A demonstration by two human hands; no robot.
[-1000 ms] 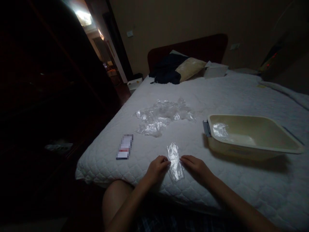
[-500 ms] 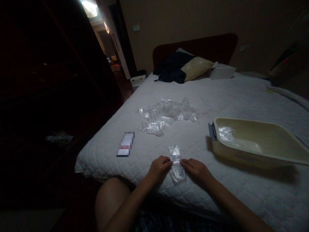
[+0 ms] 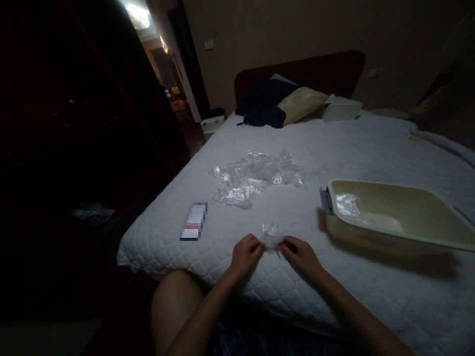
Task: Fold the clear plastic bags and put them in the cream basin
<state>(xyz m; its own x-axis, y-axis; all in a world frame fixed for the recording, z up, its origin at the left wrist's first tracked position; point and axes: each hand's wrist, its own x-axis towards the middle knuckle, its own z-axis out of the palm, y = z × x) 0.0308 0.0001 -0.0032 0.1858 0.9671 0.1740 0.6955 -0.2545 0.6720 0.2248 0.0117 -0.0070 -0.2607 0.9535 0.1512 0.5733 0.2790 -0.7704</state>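
A small clear plastic bag [image 3: 270, 236] lies folded short on the white quilted bed [image 3: 371, 291] near its front edge. My left hand [image 3: 245, 254] pinches its left side and my right hand [image 3: 300, 254] pinches its right side, fingers curled closed on the plastic. A loose pile of several crumpled clear plastic bags [image 3: 256, 178] lies farther back on the bed. A beige plastic tub [image 3: 393, 217] stands to the right of my hands, with one folded clear bag [image 3: 347, 202] inside its left end.
A small flat pack [image 3: 193, 221] lies on the bed left of my hands. Dark clothes [image 3: 265, 106], a yellowish pillow [image 3: 300, 104] and a white box [image 3: 341, 109] sit by the headboard. The bed's left edge drops to a dark floor. My bare knee [image 3: 172, 306] is below.
The long strip of plastic has been folded up from its near end into a shorter bundle. Both hands stayed on its sides, moving slightly closer together.
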